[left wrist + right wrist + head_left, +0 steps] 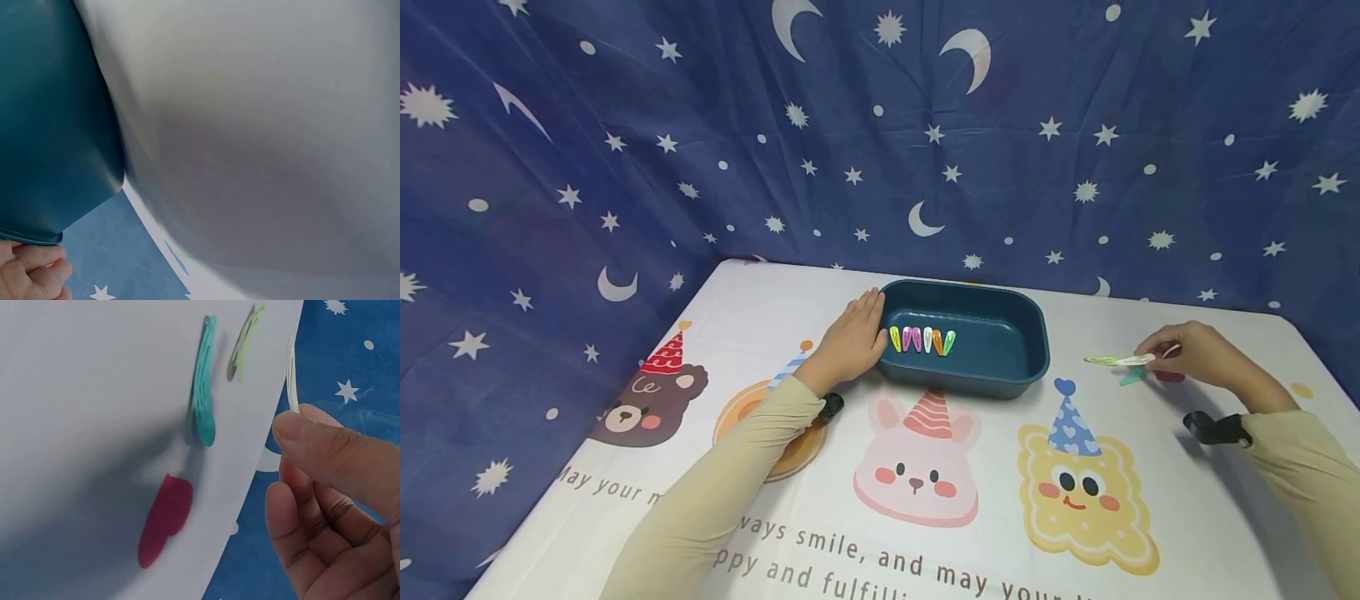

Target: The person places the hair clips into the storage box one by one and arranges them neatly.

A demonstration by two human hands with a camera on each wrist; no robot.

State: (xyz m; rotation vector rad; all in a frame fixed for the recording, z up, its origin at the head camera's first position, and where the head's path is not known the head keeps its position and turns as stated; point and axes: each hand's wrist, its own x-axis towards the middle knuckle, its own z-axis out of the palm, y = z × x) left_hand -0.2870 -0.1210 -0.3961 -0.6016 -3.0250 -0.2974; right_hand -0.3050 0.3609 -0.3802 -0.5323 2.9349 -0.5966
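Note:
My right hand (pixel 1197 357) pinches a white hair clip (pixel 292 375) between thumb and fingertips, held above the table. On the cloth near it lie a teal hair clip (pixel 203 387) and a light green hair clip (pixel 245 344). My left hand (pixel 852 340) rests along the left wall of a dark teal bin (pixel 962 385), fingers extended at its rim. Inside the bin, towards its left, several hair clips stand in a row: a yellow clip (pixel 895 339), two purple-pink clips (pixel 912 339), a white clip (pixel 927 339), an orange clip (pixel 937 342) and a green clip (pixel 950 342).
A white tablecloth (pixel 992 500) with printed cartoon figures and lettering covers the table. A flat red shape (pixel 165 519) on the cloth looks printed. Behind the table and to its left hangs a blue curtain (pixel 850 108) with stars and moons.

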